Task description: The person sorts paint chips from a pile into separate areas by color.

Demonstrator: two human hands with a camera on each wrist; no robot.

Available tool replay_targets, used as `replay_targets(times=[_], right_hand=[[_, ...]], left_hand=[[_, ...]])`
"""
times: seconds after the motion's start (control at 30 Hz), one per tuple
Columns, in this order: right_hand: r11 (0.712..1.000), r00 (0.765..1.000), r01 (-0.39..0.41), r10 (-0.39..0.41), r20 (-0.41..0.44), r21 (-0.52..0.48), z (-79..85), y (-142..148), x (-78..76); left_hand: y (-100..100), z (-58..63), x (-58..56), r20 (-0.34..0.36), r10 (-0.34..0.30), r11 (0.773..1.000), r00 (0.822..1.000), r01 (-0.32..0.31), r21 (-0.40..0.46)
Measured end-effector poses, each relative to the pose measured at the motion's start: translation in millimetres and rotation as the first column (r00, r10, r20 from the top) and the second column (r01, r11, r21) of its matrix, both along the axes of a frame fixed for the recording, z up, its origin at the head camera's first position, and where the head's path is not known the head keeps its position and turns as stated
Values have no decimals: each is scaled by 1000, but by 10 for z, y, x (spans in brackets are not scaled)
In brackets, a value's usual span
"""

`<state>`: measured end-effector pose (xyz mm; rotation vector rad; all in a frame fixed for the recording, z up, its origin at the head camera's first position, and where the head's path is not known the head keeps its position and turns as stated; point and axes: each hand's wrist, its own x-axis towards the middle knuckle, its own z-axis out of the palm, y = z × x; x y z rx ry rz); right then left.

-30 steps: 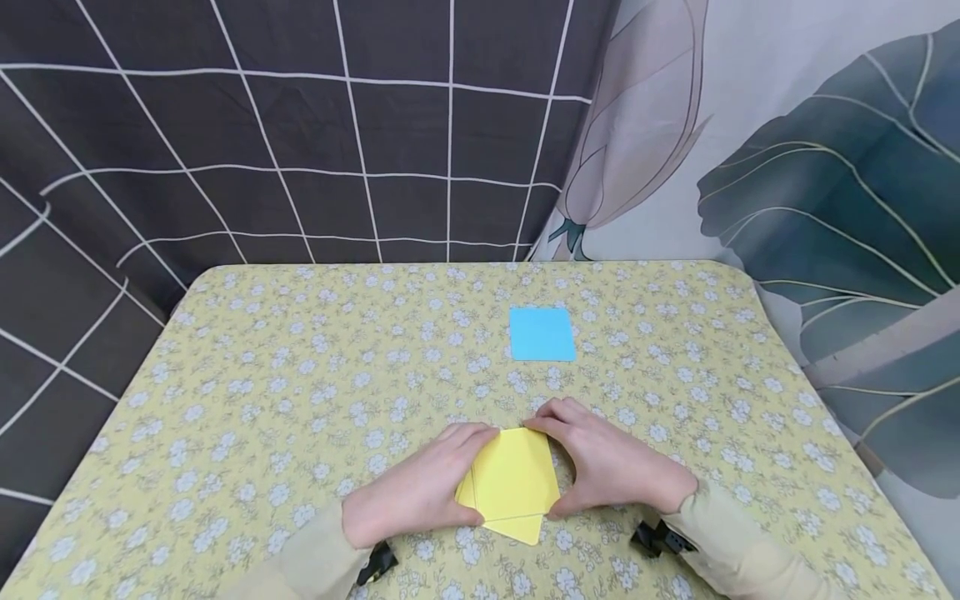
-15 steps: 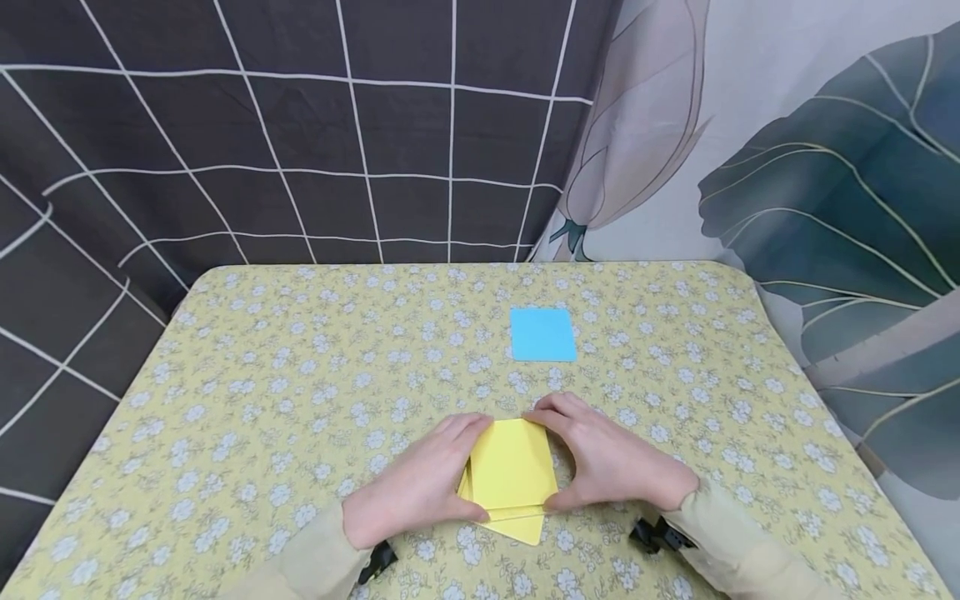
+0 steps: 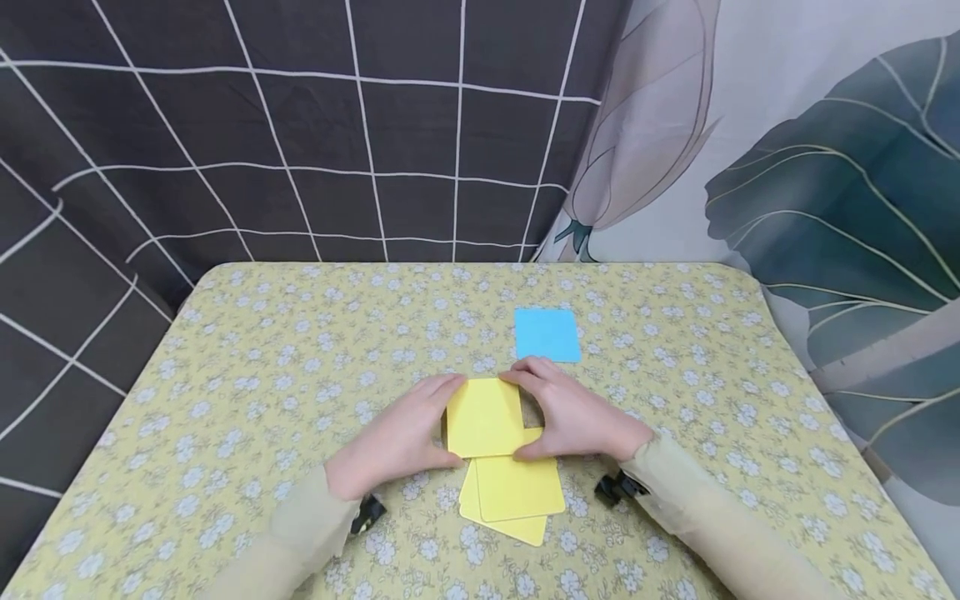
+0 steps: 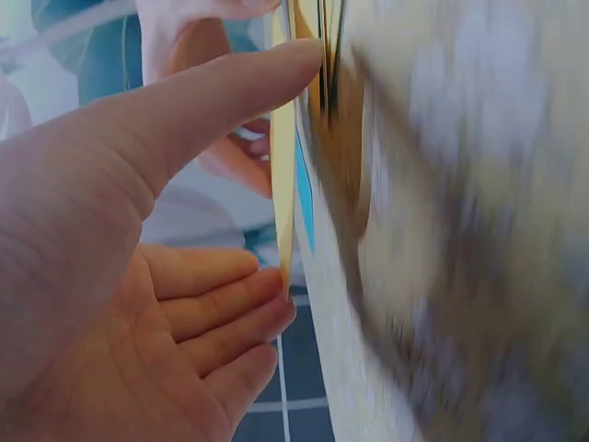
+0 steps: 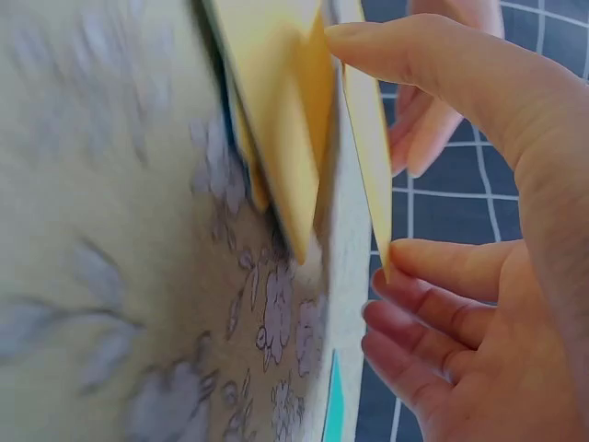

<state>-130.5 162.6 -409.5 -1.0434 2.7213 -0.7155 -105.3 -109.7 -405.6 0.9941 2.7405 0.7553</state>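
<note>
Both hands hold one thin yellow square card (image 3: 484, 418), raised above the table as the wrist views show. My left hand (image 3: 395, 435) pinches its left side, thumb at the near corner and fingers at the far one. On the opposite side my right hand (image 3: 576, 414) grips it the same way. In the left wrist view the card (image 4: 283, 198) appears edge-on between thumb and fingertips. Beneath and nearer lie more yellow cards (image 3: 521, 493), loosely overlapped at different angles; the held card partly covers them. A blue square card (image 3: 547, 336) lies farther back.
A yellow floral cloth (image 3: 247, 392) covers the table. Behind it hangs a dark curtain (image 3: 300, 125) with white grid lines. A light curtain with large leaf prints (image 3: 847, 217) hangs along the right side.
Both hands have lifted the top yellow card off the others and carried it away from the body and slightly left. More of the cards below now shows. The blue card stays put.
</note>
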Motion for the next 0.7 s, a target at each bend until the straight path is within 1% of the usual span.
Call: replay_targets(times=[0.1,0.23,0.3,0.47,0.6,0.7], right_hand=[[1000,1000,-1,1,-16,0,-24,-100,-174],[1000,999,-6,6,-35,-5,-20,-250,-415],[1000,999,2,-2,-33,-10,-7,-319,-533],[998,999,33,-33,5,-44,38,-470,-804],[998,998,53,-52,34,-37,49,-562,-968],[997,996,71,-71,51,-2,27,-615,-1047]], left_hand=[[-68,8,-149,0,15,1000,1000,-15,7],[-168,55,-367,9,42,999,999,-42,7],[-215,90,-484,17,60,998,998,-60,4],[-300,175,-763,50,107,994,993,-106,-18],[-344,215,-947,86,133,991,987,-130,-43],[-375,191,-1067,130,135,990,982,-129,-56]])
